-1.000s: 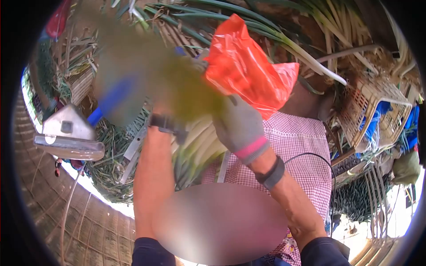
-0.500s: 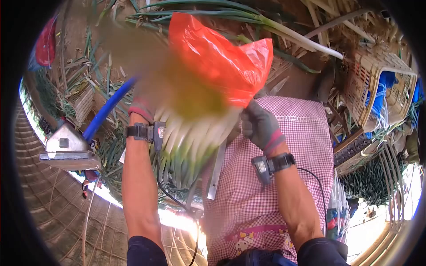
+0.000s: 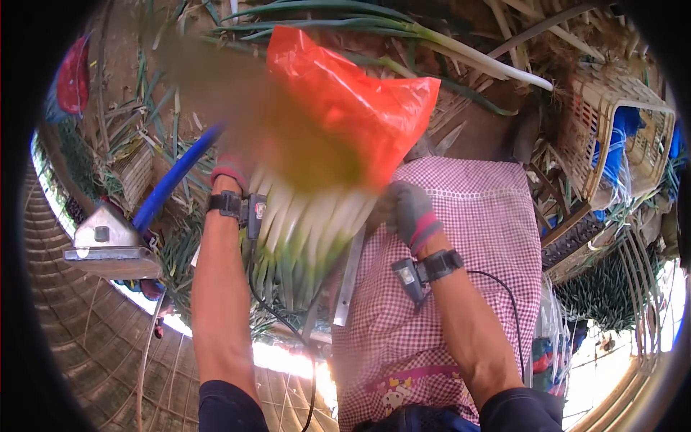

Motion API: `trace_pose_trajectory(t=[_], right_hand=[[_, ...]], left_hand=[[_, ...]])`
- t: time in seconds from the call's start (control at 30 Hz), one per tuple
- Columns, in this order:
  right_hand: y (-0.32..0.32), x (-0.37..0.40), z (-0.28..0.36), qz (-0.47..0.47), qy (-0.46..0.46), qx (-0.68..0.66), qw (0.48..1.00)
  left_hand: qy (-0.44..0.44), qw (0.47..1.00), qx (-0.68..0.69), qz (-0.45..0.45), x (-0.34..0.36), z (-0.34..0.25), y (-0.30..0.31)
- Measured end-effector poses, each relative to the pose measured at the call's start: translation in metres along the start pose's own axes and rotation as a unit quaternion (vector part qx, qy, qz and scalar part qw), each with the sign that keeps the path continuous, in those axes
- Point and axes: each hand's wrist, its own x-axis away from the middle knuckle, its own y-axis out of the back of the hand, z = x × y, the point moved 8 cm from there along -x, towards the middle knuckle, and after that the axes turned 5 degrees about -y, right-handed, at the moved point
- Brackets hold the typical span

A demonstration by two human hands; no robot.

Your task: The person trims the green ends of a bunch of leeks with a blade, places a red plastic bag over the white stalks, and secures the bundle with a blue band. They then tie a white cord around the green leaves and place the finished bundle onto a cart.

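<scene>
A bunch of large green onions [image 3: 306, 223] lies in front of me, white stems side by side and green ends toward me. Over their far end is a red plastic bag [image 3: 381, 108]; a blurred smudge hides where the two meet. My right hand [image 3: 409, 212], in a grey glove with a pink cuff, is closed at the bag's near right edge, fingers curled. My left hand [image 3: 232, 164], gloved too, is at the left side of the bunch, its fingers hidden by the smudge. A checked pink apron [image 3: 461, 288] covers my lap.
A cream plastic crate [image 3: 586, 144] with blue and clear plastic stands at right. Loose green onions [image 3: 468, 57] lie on the ground beyond the bag. At left are a blue tube [image 3: 176, 176] and a metal housing [image 3: 108, 234]. A metal strip [image 3: 349, 277] sits beside the bunch.
My right hand has moved slightly down and left, drawing the bag's near edge a little toward me. My left hand has hardly moved.
</scene>
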Motion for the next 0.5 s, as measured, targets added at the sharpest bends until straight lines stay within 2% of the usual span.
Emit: trace_pose_trajectory(t=[0.07, 0.1, 0.13, 0.17, 0.2, 0.23, 0.27, 0.3, 0.33, 0.37, 0.43, 0.47, 0.5], right_hand=[[-0.006, 0.003, -0.01, 0.088, -0.044, -0.117, 0.988], [0.004, -0.012, -0.023, 0.092, -0.033, -0.119, 0.988], [0.008, -0.013, 0.003, 0.056, 0.181, 0.092, 0.978], [-0.001, 0.0, 0.02, 0.013, 0.376, 0.293, 0.879], [-0.017, 0.023, 0.026, -0.038, 0.537, 0.47, 0.7], [-0.027, 0.02, 0.025, -0.047, 0.464, 0.55, 0.693], [-0.037, 0.018, 0.02, -0.068, 0.377, 0.631, 0.674], [-0.036, 0.003, 0.005, -0.081, 0.264, 0.656, 0.702], [-0.036, 0.014, 0.011, -0.124, 0.309, 0.63, 0.701], [-0.032, 0.003, 0.008, -0.106, 0.276, 0.59, 0.751], [-0.012, 0.002, 0.006, -0.132, 0.206, 0.378, 0.893], [-0.007, 0.014, 0.016, -0.141, 0.142, 0.325, 0.924], [-0.003, 0.02, 0.023, -0.119, 0.141, 0.343, 0.921]], left_hand=[[0.016, 0.997, -0.041, 0.067, -0.005, 0.006, -0.014], [0.006, 0.98, -0.151, 0.129, -0.005, -0.027, 0.015], [-0.002, 0.947, -0.26, 0.189, 0.001, -0.044, 0.028], [0.017, 0.965, -0.202, 0.168, 0.008, -0.03, 0.016], [0.03, 0.979, -0.144, 0.143, 0.013, 0.0, -0.009], [0.034, 0.99, -0.078, 0.111, 0.01, 0.024, -0.022], [-0.025, 0.991, -0.112, 0.064, 0.012, 0.024, -0.019], [-0.091, 0.987, -0.134, 0.012, 0.02, 0.018, -0.02], [-0.057, 0.994, -0.057, 0.072, 0.021, 0.029, -0.034], [-0.043, 0.996, -0.028, 0.069, 0.016, 0.033, -0.031], [0.007, 0.999, 0.035, 0.041, 0.008, 0.032, -0.013], [0.035, 0.997, 0.069, 0.026, 0.005, 0.03, -0.004], [0.062, 0.993, 0.104, 0.009, 0.006, 0.027, 0.006]])
